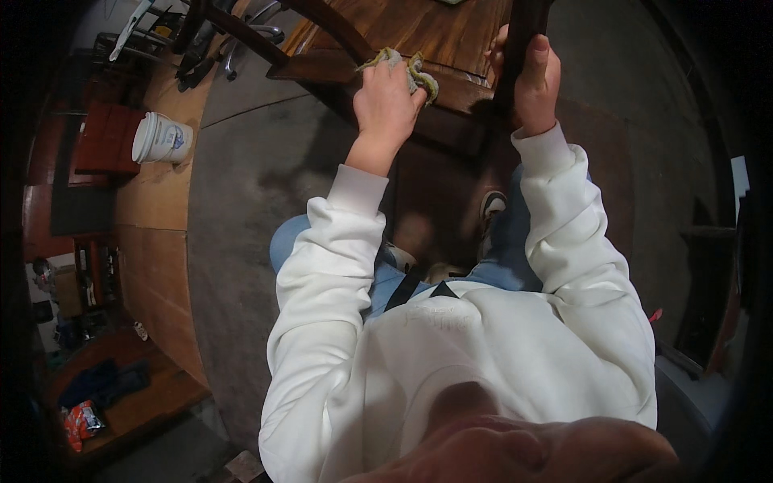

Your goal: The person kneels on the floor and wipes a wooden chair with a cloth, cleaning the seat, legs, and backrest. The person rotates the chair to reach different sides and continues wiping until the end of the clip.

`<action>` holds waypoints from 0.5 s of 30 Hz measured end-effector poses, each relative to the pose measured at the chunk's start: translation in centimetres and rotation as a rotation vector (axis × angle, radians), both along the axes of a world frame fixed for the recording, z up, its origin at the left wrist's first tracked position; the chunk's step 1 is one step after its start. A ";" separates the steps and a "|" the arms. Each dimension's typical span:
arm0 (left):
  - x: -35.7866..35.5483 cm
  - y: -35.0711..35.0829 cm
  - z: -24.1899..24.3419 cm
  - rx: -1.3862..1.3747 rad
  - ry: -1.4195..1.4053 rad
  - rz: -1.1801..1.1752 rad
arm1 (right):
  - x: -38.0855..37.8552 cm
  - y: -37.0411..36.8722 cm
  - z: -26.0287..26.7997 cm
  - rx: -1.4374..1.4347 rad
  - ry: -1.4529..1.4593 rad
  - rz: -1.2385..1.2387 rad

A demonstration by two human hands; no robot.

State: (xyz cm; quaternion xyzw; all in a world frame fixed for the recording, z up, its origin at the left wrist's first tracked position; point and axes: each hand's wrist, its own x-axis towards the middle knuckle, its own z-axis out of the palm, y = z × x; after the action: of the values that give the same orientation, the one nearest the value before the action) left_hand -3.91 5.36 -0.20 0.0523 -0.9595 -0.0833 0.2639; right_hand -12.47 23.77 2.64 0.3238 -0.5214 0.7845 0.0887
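Observation:
Before me stands a dark wooden chair with a glossy plank seat. My left hand holds a crumpled grey cloth with a yellow-green edge. The cloth rests on the chair's frame, where a slanting bar meets the seat edge. My right hand is wrapped around a thick upright post of the chair. Its thumb lies along the near side, and its fingertips show on the far side. The lower parts of the chair are in deep shadow.
A white plastic bucket stands on a wooden board at left, beside a red-brown box. An office chair base is at upper left. Dark clothing and an orange packet lie on a wooden surface at lower left.

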 end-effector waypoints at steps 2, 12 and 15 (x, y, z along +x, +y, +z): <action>0.1 -0.2 -0.3 0.014 0.008 0.005 | 0.1 0.1 0.0 0.012 -0.016 -0.016; 1.9 -1.9 -1.5 0.041 0.162 -0.064 | 0.3 0.5 0.1 0.015 -0.015 0.016; 2.5 -2.8 -1.6 0.069 0.146 -0.089 | 0.5 0.5 0.0 -0.036 -0.106 0.020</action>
State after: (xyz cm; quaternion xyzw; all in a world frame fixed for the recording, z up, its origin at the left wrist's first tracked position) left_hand -1.37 2.59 -1.84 0.0124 -0.9357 -0.1317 0.3271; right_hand -12.02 24.31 2.63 0.2855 -0.5077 0.8107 0.0589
